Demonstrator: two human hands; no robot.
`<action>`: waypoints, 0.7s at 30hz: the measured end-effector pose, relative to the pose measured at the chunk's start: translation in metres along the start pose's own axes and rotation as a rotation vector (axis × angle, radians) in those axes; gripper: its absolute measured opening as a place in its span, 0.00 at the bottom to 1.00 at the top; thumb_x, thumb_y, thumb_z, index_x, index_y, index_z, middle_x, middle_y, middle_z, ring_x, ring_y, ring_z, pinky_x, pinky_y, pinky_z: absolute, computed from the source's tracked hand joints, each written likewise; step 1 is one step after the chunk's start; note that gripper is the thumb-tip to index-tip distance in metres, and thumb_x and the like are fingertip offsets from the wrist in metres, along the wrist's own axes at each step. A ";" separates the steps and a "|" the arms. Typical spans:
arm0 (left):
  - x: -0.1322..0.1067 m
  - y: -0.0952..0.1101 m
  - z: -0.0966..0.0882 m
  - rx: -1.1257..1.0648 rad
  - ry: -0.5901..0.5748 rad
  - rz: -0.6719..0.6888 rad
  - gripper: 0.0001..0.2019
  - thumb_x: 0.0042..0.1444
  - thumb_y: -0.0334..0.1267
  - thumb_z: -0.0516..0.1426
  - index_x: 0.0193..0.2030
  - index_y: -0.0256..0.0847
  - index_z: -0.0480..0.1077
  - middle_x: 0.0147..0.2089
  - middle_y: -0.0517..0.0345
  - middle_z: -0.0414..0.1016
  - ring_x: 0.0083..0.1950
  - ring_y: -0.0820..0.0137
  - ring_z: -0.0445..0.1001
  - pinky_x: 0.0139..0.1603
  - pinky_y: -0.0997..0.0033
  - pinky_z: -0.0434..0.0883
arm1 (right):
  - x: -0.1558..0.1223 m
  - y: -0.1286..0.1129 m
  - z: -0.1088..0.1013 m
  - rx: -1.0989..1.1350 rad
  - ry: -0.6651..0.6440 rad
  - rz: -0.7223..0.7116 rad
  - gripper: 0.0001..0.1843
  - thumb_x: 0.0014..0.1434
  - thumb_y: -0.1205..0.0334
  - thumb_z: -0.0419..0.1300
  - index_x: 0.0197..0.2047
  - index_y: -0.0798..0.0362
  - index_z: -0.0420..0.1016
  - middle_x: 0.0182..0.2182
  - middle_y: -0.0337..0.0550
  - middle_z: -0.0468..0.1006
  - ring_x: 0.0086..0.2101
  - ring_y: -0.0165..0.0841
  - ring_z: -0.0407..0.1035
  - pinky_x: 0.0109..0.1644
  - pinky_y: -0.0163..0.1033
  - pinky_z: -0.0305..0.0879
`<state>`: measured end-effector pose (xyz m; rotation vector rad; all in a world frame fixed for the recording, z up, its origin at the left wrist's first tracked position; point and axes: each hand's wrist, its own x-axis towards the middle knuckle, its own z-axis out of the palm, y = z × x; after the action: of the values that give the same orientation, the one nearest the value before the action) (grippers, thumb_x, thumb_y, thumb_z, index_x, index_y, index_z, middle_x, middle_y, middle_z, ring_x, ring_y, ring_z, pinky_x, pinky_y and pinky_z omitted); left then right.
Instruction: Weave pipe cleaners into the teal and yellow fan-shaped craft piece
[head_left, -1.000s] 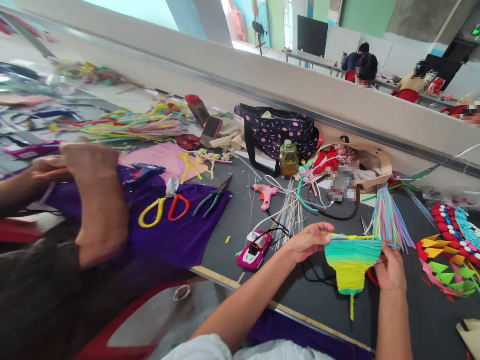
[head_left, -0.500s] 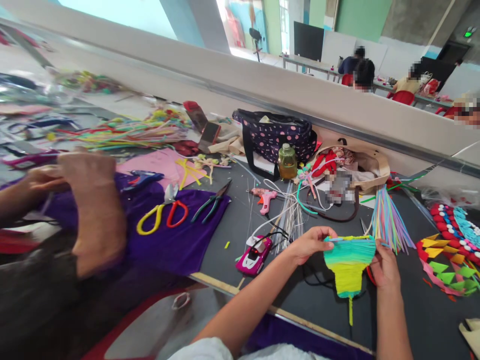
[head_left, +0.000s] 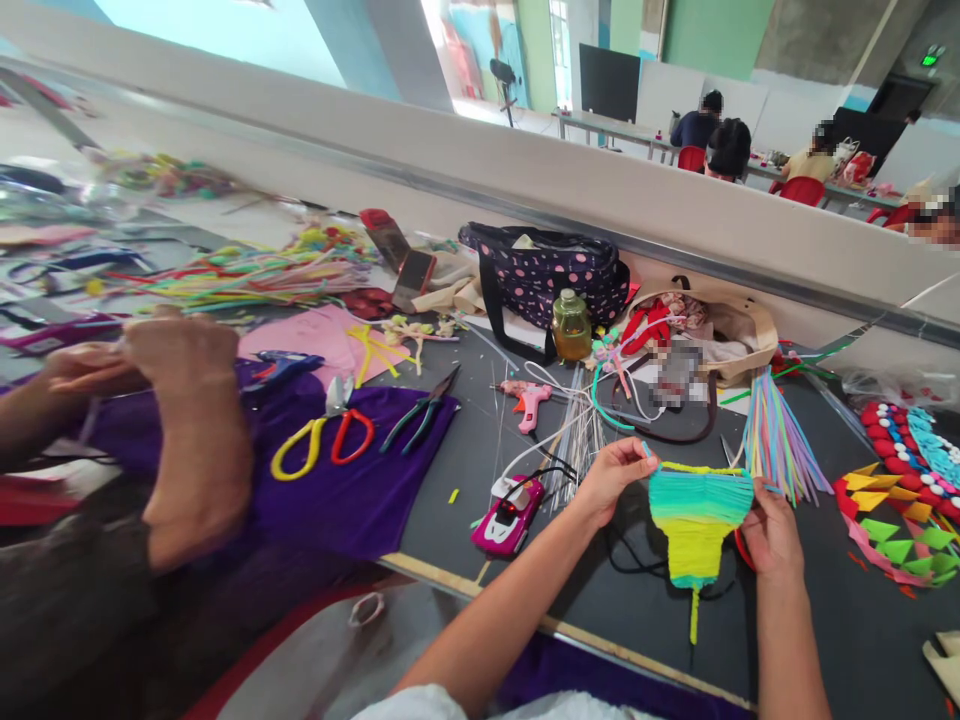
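Note:
I hold a woven fan-shaped piece point(head_left: 697, 525) of teal, green and yellow strips above the dark table point(head_left: 480, 450). My left hand point(head_left: 611, 478) pinches its upper left corner, fingers closed. On the right edge, my right hand point(head_left: 769, 532) grips the piece from the side. A thin yellow stem hangs down from its narrow bottom. A bundle of pastel strips point(head_left: 776, 440) fans out just behind the piece.
A pink toy car point(head_left: 506, 512), a pink glue gun point(head_left: 529, 400), pliers point(head_left: 421, 408) and yellow-red scissors point(head_left: 322, 440) on purple cloth lie left. A dotted bag point(head_left: 547, 275) and a bottle point(head_left: 571, 325) stand behind. Another person's arms point(head_left: 180, 420) work at left. Paper scales point(head_left: 900, 510) lie right.
The woven piece and both my hands have shifted slightly up and toward the strip bundle. The other person's hands moved a little.

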<state>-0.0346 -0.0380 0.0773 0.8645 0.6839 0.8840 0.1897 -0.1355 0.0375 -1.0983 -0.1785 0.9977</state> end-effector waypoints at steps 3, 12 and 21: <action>0.001 -0.002 -0.001 0.006 0.024 -0.022 0.17 0.36 0.42 0.71 0.25 0.36 0.69 0.26 0.60 0.71 0.28 0.77 0.66 0.32 0.78 0.62 | 0.001 0.002 -0.002 -0.007 -0.009 -0.006 0.19 0.36 0.57 0.74 0.29 0.53 0.73 0.25 0.36 0.79 0.28 0.33 0.74 0.36 0.39 0.73; 0.003 -0.007 0.001 -0.213 -0.018 -0.262 0.18 0.34 0.40 0.72 0.25 0.35 0.68 0.24 0.61 0.72 0.25 0.77 0.70 0.31 0.76 0.65 | 0.000 0.004 -0.002 0.020 -0.033 0.016 0.19 0.37 0.60 0.74 0.31 0.52 0.72 0.26 0.35 0.79 0.28 0.31 0.74 0.36 0.38 0.73; 0.004 -0.012 -0.001 -0.244 0.052 -0.218 0.18 0.33 0.40 0.72 0.24 0.35 0.68 0.26 0.61 0.74 0.27 0.76 0.72 0.32 0.76 0.67 | 0.001 0.005 -0.002 0.009 -0.017 -0.020 0.19 0.37 0.57 0.74 0.30 0.52 0.73 0.26 0.36 0.79 0.29 0.32 0.75 0.37 0.39 0.74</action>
<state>-0.0291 -0.0385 0.0656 0.5400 0.6851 0.7763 0.1880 -0.1358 0.0323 -1.0780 -0.1981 0.9895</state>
